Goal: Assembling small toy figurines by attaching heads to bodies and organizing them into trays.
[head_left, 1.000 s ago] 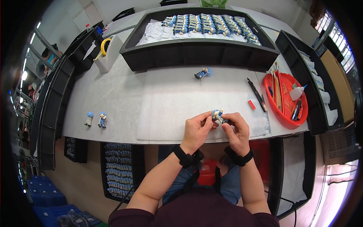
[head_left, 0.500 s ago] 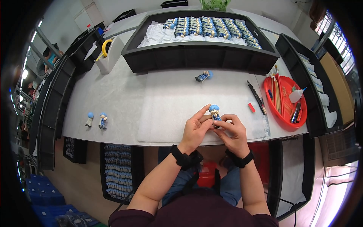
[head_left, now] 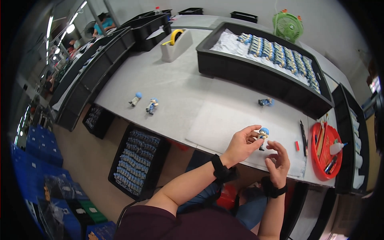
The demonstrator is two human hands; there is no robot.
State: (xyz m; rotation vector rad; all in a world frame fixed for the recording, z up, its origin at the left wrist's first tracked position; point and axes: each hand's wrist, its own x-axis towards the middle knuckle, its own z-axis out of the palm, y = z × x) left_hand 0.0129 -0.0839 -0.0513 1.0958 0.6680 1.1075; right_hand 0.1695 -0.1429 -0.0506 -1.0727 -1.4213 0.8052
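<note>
Between the thumb and fingers of my left hand is a small blue-haired figurine, held upright above the white sheet on the table. My right hand is just to the right of it, fingers apart and curved, holding nothing. Farther back on the table, another blue-haired figurine lies on its side. Off to the left are two more: a figurine in blue clothing and a paler, greyish one.
A black tray with rows of figurines on white padding stands at the back. Right of my hands are a red basket of brushes, a black pen and a red block. A tape dispenser stands far left; below the table edge sits another filled crate.
My right hand has let go of the figurine and opened, while the left keeps hold. The view has turned to the left, so the table appears tilted and shifted right.
</note>
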